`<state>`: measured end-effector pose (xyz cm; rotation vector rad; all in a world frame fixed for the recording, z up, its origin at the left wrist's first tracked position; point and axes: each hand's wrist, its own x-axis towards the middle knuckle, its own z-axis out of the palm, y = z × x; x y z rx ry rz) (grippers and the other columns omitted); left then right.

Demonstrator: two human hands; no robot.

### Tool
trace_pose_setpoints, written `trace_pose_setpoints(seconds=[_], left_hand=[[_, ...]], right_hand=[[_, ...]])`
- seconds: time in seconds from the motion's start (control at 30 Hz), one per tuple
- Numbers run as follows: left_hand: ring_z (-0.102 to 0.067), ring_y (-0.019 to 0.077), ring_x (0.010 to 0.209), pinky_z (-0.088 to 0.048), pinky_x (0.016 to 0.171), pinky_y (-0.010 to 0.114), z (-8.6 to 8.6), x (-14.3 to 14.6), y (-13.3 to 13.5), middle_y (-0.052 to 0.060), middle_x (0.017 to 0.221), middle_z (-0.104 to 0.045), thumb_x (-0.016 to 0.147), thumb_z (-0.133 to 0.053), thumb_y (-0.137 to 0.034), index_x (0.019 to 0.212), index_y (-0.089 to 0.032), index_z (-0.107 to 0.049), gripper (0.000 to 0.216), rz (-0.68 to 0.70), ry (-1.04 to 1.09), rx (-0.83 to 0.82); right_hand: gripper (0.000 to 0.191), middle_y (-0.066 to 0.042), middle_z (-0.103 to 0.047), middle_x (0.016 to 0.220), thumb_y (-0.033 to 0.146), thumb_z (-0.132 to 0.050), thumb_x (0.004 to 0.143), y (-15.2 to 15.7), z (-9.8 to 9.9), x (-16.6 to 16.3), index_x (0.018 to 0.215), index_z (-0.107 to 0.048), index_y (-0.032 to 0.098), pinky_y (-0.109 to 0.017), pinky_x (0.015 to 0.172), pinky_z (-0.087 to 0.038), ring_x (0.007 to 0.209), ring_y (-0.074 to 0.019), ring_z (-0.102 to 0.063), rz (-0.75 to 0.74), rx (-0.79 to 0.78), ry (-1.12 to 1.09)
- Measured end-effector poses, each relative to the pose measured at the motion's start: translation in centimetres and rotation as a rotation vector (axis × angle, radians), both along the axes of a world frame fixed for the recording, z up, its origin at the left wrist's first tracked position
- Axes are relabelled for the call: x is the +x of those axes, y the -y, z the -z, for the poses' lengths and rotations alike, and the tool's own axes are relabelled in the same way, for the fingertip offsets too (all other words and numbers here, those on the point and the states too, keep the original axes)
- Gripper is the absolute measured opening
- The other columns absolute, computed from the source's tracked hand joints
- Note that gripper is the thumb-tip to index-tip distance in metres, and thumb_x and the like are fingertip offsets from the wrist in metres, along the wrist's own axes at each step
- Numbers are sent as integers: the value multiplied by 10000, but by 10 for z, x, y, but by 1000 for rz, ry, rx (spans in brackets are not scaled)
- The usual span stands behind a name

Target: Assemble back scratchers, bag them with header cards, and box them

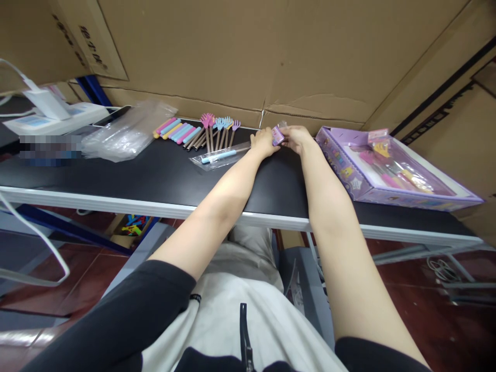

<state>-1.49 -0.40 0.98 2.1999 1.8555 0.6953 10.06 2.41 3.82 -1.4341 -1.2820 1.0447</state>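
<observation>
Purple printed small card (277, 135) sits btwn both hands, far side of black worktop (170, 173). R hand (295, 138) pinches its edge; L hand (264, 142) grip: can't tell. Clear plastic sleeve (220, 163) w/ light-blue-handled stick (217, 157) nearby. Risk: slick film slips if pinch loosens, card skews.
</observation>
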Motion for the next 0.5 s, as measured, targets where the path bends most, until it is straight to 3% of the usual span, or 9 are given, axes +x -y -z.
trace_pose_setpoints(seconds=[0.2,0.3,0.5], left_hand=[[-531,332,1523,-421,1256,466,0,1,0,199,1584,-611,1011,-754,-356,1531,-142,-532,605,-15,-33,-3],[-528,335,1523,-419,1258,453,0,1,-1,216,1591,-597,1014,-752,-345,1534,-109,-526,614,3,-37,2],[-516,343,1530,-408,1264,466,1,1,-2,213,1600,-585,999,-760,-333,1550,-119,-521,638,3,-44,4]], right_hand=[[275,29,-580,615,44,-639,991,-2,1,2,756,-586,175,-183,567,-431,533,-70,-524,-39,5,33],[288,22,-571,615,23,-606,980,-10,5,4,734,-589,173,-204,623,-474,557,-78,-524,-50,42,85],[233,3,-582,674,80,-681,899,-35,22,15,716,-599,199,-321,888,-590,759,-165,-625,45,343,468]])
